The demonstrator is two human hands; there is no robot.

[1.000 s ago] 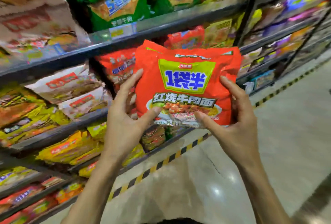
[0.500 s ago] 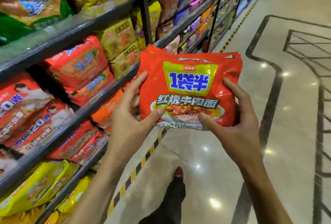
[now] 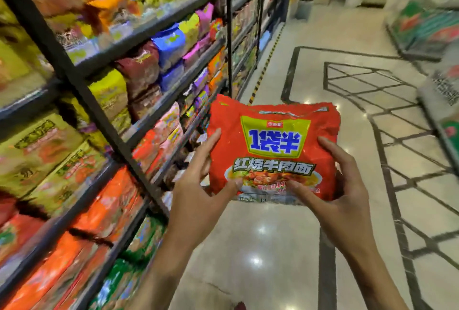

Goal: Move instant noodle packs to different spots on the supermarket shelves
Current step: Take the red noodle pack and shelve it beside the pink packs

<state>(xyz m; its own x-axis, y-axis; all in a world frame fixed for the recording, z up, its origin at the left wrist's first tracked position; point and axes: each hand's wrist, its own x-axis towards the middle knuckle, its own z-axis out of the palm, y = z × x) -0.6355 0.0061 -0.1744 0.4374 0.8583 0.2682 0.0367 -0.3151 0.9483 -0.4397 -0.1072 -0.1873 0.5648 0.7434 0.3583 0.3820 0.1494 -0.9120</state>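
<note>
Over on the left, the supermarket shelves run away down the aisle, black rails and uprights, every tier crammed with noodle packs: yellow packs near the left edge, orange packs on the tier below, purple and blue packs farther off, though much of it is blurred. Moving right, the left hand comes up from below, thumb pressed onto the front of the red noodle pack near its lower left corner, fingers spread along the pack's left edge and behind it. The pack sits out in the aisle, held in the air just right of the shelves, upright and facing the camera, blue and white lettering on a yellow-green panel. Then the right hand clamps the lower right corner, thumb across the front, fingers curled round the right edge. Beneath and beyond, a glossy tiled floor with dark inlaid lines.
</note>
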